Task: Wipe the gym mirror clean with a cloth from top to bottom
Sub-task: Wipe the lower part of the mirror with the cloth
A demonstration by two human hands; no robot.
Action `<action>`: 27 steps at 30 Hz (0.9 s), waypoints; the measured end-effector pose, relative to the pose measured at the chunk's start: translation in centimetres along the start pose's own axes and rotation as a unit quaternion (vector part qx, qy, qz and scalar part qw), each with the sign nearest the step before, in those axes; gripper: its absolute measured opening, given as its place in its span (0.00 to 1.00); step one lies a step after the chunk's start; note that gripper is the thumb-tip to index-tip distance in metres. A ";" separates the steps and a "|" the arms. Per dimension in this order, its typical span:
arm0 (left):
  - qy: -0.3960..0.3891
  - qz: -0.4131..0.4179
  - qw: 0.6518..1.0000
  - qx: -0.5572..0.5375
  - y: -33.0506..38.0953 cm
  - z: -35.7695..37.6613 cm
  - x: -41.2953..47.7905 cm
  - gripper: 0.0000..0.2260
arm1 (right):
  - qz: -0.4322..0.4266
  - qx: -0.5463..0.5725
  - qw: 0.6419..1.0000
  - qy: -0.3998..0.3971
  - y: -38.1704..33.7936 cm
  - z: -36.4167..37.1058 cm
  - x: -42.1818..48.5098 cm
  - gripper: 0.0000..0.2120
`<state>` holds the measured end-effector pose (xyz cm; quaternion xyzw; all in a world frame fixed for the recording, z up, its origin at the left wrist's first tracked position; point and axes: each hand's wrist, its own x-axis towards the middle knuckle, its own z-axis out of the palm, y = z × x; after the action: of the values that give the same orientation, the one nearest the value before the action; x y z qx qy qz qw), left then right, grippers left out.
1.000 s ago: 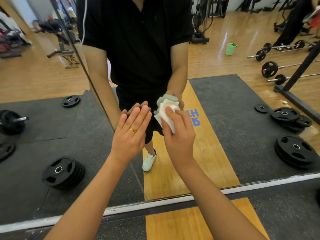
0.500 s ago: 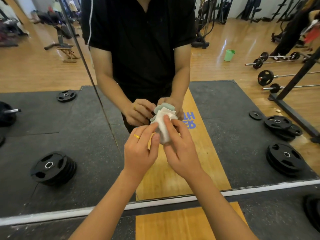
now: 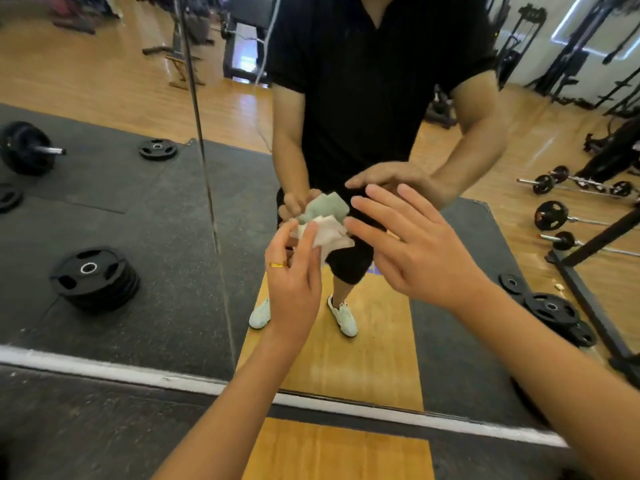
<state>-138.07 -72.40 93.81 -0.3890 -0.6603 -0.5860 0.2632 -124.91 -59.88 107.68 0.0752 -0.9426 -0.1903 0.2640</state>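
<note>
A small white folded cloth (image 3: 329,233) is pinched between the thumb and fingers of my left hand (image 3: 294,282), which wears a gold ring. The cloth is held against or just in front of the gym mirror (image 3: 145,209), whose glass fills most of the view. My right hand (image 3: 412,251) hovers just right of the cloth with fingers spread and straight, holding nothing. The mirror shows my reflection in black clothes and the cloth's reflection, tinted green.
The mirror's white bottom edge (image 3: 114,370) runs across the floor line, with a vertical seam (image 3: 207,188) between panels. Reflected weight plates (image 3: 95,277), barbells (image 3: 554,216) and a black rack base (image 3: 588,299) lie on rubber mats and wood flooring.
The cloth passed from my right hand to my left. My right hand let go, opened and moved off to the right. The camera view shifted left and tilted.
</note>
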 end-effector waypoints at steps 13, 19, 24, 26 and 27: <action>0.171 -0.099 0.979 0.038 2.5 4.3 -0.4 0.16 | -0.146 -0.202 0.969 -0.004 4.3 3.2 -1.6 0.24; 0.280 -0.125 0.950 0.059 0.9 3.7 1.8 0.14 | -0.143 -0.192 0.971 0.016 4.2 3.7 -1.6 0.23; 0.287 -0.103 0.945 0.121 0.0 5.3 0.4 0.12 | -0.141 -0.183 0.972 0.030 4.0 3.7 -1.6 0.22; 0.277 -0.105 0.948 0.116 0.0 5.8 -0.9 0.12 | -0.142 -0.176 0.973 0.035 4.0 3.6 -1.5 0.22; 0.272 -0.099 0.951 0.113 -0.1 5.7 -1.2 0.12 | -0.143 -0.175 0.973 0.037 4.0 3.7 -1.5 0.22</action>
<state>-136.86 -67.03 91.82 -0.1156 -0.6607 -0.6144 0.4155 -125.73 -54.69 105.69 0.1691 -0.8635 -0.3857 0.2774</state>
